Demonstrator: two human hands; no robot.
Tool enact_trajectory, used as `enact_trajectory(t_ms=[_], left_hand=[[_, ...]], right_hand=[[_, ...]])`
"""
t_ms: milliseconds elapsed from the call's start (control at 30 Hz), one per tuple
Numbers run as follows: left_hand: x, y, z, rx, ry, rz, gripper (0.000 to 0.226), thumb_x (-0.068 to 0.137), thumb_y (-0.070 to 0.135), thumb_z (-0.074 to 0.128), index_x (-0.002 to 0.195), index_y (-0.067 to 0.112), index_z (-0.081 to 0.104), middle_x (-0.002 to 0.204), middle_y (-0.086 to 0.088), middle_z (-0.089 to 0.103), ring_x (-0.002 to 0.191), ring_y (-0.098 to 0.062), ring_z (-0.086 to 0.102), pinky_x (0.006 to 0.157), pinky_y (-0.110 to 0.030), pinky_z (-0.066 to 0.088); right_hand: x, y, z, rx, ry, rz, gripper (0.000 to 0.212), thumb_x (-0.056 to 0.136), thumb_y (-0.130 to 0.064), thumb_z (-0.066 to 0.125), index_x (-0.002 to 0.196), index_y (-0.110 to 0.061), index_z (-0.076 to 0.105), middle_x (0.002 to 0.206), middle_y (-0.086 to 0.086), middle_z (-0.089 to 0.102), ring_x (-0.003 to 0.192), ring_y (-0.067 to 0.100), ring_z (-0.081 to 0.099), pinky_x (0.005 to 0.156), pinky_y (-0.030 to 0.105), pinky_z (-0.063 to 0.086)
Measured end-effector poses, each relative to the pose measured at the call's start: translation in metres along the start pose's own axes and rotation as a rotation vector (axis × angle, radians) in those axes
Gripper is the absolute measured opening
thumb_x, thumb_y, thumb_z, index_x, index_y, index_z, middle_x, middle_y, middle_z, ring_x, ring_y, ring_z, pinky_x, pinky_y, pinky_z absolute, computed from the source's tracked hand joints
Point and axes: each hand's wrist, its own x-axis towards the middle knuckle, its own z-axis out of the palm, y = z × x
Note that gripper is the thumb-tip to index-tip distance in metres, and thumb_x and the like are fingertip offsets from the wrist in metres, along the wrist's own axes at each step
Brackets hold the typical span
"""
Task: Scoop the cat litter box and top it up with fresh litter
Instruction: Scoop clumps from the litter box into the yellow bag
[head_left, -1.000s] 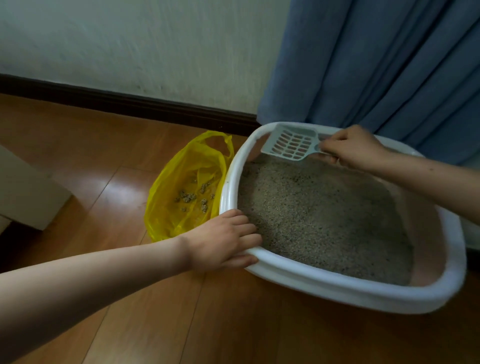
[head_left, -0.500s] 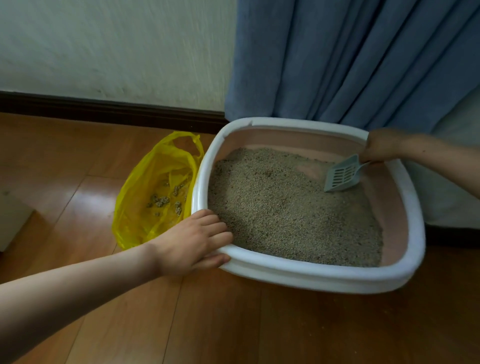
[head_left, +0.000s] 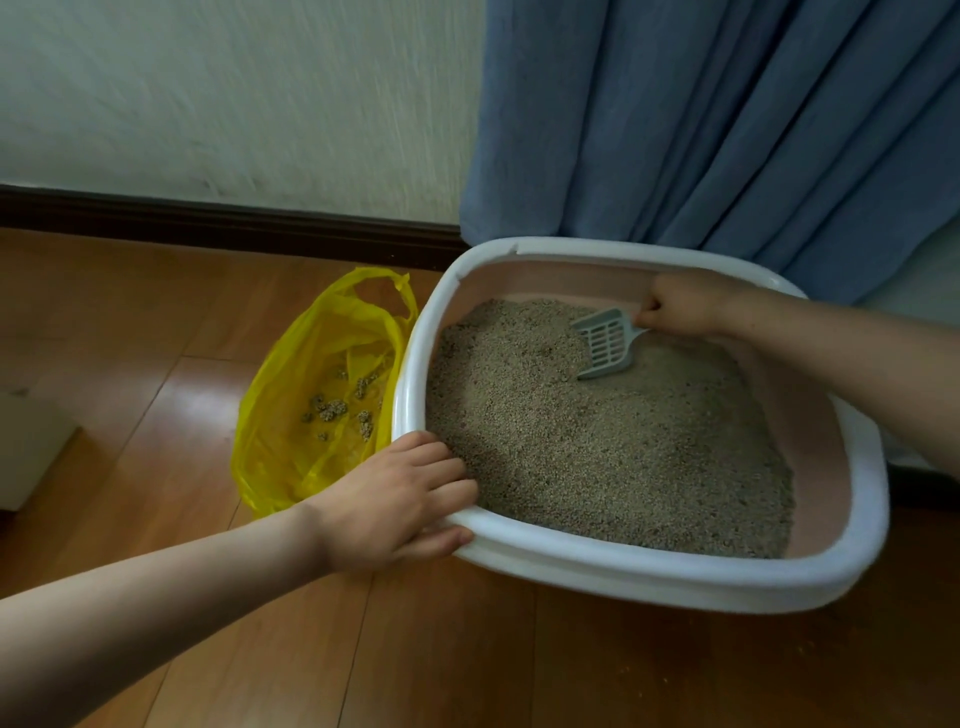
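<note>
A white-rimmed litter box (head_left: 670, 574) with pink inner walls sits on the wood floor, filled with grey-brown litter (head_left: 597, 447). My left hand (head_left: 400, 499) grips the box's near left corner, fingers over the rim and thumb under it. My right hand (head_left: 680, 304) holds the handle of a pale grey slotted scoop (head_left: 605, 343) at the far side of the box. The scoop's blade is tilted down with its front edge dug into the litter. A yellow plastic bag (head_left: 291, 415) lies open left of the box with several litter clumps (head_left: 337, 405) inside.
A blue curtain (head_left: 727, 130) hangs right behind the box. A white wall with a dark baseboard (head_left: 223, 223) runs along the back. The corner of a pale box-like object (head_left: 31, 447) sits at the left edge on the floor.
My right hand brought the scoop from above the far left rim down into the box, and now pushes it leftward into the litter. The left hand has kept its grip on the corner.
</note>
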Motion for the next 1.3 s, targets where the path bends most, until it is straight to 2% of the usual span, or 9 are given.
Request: enact_trajectory(t_ms=[333,433,500,567,700,833,933,1133,1300], left_hand=[[0.001,0.001,-0.002,-0.014,-0.01,-0.008,0.025,0.099,0.043,0.046,0.094,0.019,0.052,0.087,0.0,0.052,0.084,-0.022,0.048,0.089,-0.033,0.035],[0.001,0.001,-0.003,-0.012,-0.016,-0.015,0.026,0.099,0.043,0.046,0.095,0.019,0.052,0.087,-0.001,0.052,0.084,-0.022,0.048,0.089,-0.033,0.035],[0.001,0.002,-0.004,-0.018,-0.025,-0.02,0.027,0.099,0.044,0.044,0.095,0.019,0.053,0.087,-0.001,0.053,0.085,-0.022,0.048,0.09,-0.034,0.035],[0.0,0.002,-0.005,-0.023,-0.032,-0.027,0.027,0.1,0.044,0.044,0.095,0.019,0.053,0.087,-0.001,0.053,0.084,-0.022,0.048,0.09,-0.034,0.035],[-0.001,0.003,-0.005,-0.02,-0.052,-0.034,0.027,0.1,0.045,0.043,0.097,0.02,0.051,0.089,0.0,0.053,0.086,-0.022,0.048,0.092,-0.034,0.035],[0.0,0.003,-0.006,-0.01,-0.049,-0.034,0.027,0.1,0.045,0.043,0.096,0.02,0.052,0.087,0.001,0.053,0.084,-0.021,0.048,0.091,-0.033,0.035],[0.0,0.004,-0.008,-0.008,-0.06,-0.035,0.027,0.101,0.045,0.041,0.096,0.02,0.052,0.088,0.002,0.054,0.084,-0.021,0.048,0.091,-0.032,0.034],[0.0,0.005,-0.01,-0.005,-0.057,-0.037,0.026,0.101,0.045,0.041,0.097,0.021,0.051,0.088,0.001,0.054,0.085,-0.021,0.048,0.091,-0.033,0.035],[0.0,0.004,-0.007,0.004,-0.042,-0.019,0.024,0.1,0.045,0.043,0.097,0.022,0.05,0.088,0.002,0.054,0.085,-0.02,0.049,0.089,-0.033,0.037]], right_hand=[[0.036,-0.065,0.011,0.051,0.013,-0.052,0.023,0.093,-0.031,0.059,0.077,-0.015,0.063,0.07,-0.002,0.057,0.059,0.01,0.049,0.056,0.025,0.038],[0.04,-0.093,0.015,0.07,0.028,-0.088,0.028,0.093,-0.036,0.057,0.072,-0.017,0.06,0.074,0.001,0.061,0.069,0.014,0.054,0.083,0.036,0.045],[0.04,-0.103,0.018,0.067,0.05,-0.081,0.032,0.093,-0.038,0.056,0.069,-0.018,0.059,0.068,-0.001,0.057,0.07,0.016,0.053,0.098,0.043,0.035],[0.036,-0.104,0.027,0.152,0.058,-0.071,0.034,0.093,-0.038,0.057,0.065,-0.018,0.057,0.059,-0.003,0.05,0.06,0.014,0.048,0.089,0.038,0.038],[0.019,-0.105,0.057,0.495,0.028,-0.021,0.038,0.093,-0.033,0.058,0.059,-0.017,0.055,0.048,-0.004,0.037,0.043,0.012,0.031,0.049,0.024,0.029],[0.01,-0.107,0.073,0.64,0.039,0.002,0.038,0.093,-0.033,0.059,0.076,-0.001,0.071,0.057,0.007,0.051,0.048,0.017,0.039,0.051,0.024,0.033],[0.008,-0.101,0.075,0.704,0.066,0.001,0.042,0.094,-0.034,0.058,0.085,0.005,0.07,0.066,0.013,0.055,0.058,0.02,0.046,0.058,0.027,0.038],[-0.007,-0.082,0.064,0.647,0.092,-0.05,0.042,0.092,-0.037,0.059,0.064,-0.007,0.067,0.054,0.007,0.048,0.048,0.017,0.039,0.053,0.027,0.036],[-0.021,-0.06,0.051,0.597,0.065,-0.07,0.045,0.091,-0.037,0.061,0.076,0.004,0.068,0.058,0.009,0.046,0.051,0.018,0.037,0.049,0.025,0.031]])
